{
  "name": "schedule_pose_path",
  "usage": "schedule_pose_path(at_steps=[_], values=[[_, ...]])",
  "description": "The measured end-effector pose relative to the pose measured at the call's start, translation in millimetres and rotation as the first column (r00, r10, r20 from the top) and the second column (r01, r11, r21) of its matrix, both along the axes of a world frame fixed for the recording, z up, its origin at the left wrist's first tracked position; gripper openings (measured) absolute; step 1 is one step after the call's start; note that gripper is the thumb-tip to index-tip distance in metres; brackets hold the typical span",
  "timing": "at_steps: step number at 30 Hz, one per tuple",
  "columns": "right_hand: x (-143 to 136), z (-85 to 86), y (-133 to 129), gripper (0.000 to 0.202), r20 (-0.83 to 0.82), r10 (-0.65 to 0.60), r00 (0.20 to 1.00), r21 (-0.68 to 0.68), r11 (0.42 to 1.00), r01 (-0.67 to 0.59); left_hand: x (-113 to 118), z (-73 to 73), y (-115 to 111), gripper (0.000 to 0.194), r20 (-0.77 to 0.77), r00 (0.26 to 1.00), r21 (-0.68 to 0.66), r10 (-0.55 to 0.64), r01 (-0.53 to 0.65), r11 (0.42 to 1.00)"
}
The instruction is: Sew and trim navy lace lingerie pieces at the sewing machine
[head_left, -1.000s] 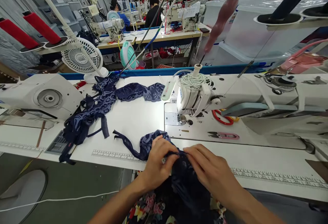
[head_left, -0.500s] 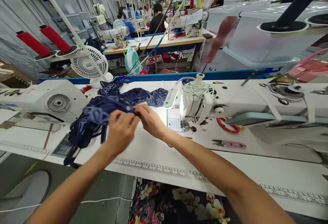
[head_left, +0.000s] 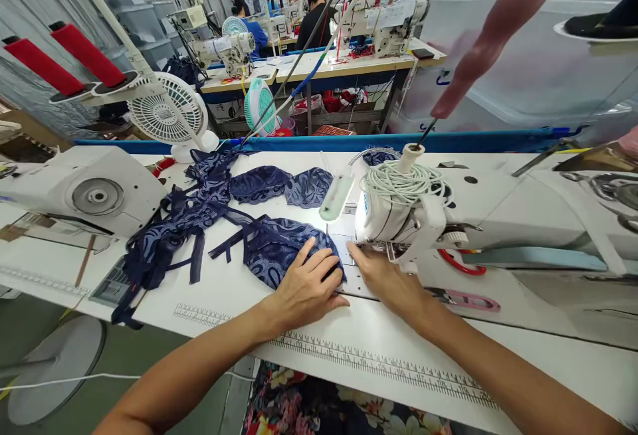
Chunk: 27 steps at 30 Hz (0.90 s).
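A navy lace cup piece (head_left: pixel 272 256) with narrow straps lies on the white table, its right edge at the machine's needle plate (head_left: pixel 343 228). My left hand (head_left: pixel 312 282) rests flat on this piece, fingers spread, pressing its right part. By the plate and under the sewing machine head (head_left: pixel 391 212) is my right hand (head_left: pixel 383 275), with one finger stretched out at the plate. Its other fingers are partly hidden, and I see no cloth in it. Farther back lie more navy lace cups (head_left: pixel 282 184); a tangled heap of navy lace and straps (head_left: pixel 174 236) is at the left.
Pink thread snips (head_left: pixel 471 300) lie right of my right hand. A second machine (head_left: pixel 84 189) stands at the left, near a white fan (head_left: pixel 169 109) and red thread cones (head_left: pixel 87 55). A printed ruler (head_left: pixel 359 358) runs along the front edge. People sit at machines behind.
Both hands have moved right, from the navy heap to the machine. A lace cup piece has come away from the heap and now lies flat under my left hand.
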State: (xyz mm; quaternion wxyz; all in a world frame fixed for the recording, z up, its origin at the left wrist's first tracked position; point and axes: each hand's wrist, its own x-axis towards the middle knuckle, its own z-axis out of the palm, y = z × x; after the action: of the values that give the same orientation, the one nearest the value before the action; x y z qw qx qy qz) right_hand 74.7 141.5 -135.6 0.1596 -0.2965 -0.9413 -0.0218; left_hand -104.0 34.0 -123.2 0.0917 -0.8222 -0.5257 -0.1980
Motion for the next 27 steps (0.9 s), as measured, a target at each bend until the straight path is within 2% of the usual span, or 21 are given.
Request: schedule_pose_path(at_steps=[3, 6, 10, 14, 17, 20, 24, 27], values=[[1, -1.3, 0, 0.014, 0.010, 0.061, 0.998, 0.006, 0.998, -0.061, -13, -5.5, -6, 0.050, 0.087, 0.996, -0.136, -0.015, 0.027, 0.990], [22, 0.1, 0, 0.020, 0.017, 0.110, 0.994, 0.021, 0.994, -0.110, -18, -8.2, -7, 0.056, 0.143, 0.989, -0.219, -0.025, 0.056, 0.974], [44, 6.7, -3, 0.030, 0.001, 0.194, 0.981, 0.104, 0.976, -0.193, -14, -5.1, 1, 0.054, 0.174, 0.981, -0.238, -0.089, 0.129, 0.963], [39, 7.1, -11, 0.041, -0.011, 0.286, 0.958, 0.089, 0.955, -0.284, -9, -2.0, 9, 0.053, 0.101, 0.990, -0.244, -0.098, 0.120, 0.962], [33, 2.9, -15, 0.034, -0.033, 0.287, 0.957, 0.129, 0.951, -0.280, -8, -1.5, 13, 0.052, 0.032, 0.996, -0.261, -0.080, 0.086, 0.962], [35, 0.1, -16, 0.032, -0.033, 0.251, 0.967, 0.147, 0.959, -0.244, -8, -1.4, 18, 0.055, 0.027, 0.995, -0.291, -0.092, 0.096, 0.952], [40, -1.1, -16, 0.037, 0.005, 0.200, 0.980, 0.150, 0.969, -0.198, -8, -1.9, 27, 0.058, 0.039, 0.992, -0.314, -0.122, 0.128, 0.941], [40, -0.8, -14, 0.042, -0.019, 0.206, 0.978, 0.117, 0.972, -0.203, -7, -2.8, 34, 0.059, 0.053, 0.989, -0.316, -0.137, 0.146, 0.937]])
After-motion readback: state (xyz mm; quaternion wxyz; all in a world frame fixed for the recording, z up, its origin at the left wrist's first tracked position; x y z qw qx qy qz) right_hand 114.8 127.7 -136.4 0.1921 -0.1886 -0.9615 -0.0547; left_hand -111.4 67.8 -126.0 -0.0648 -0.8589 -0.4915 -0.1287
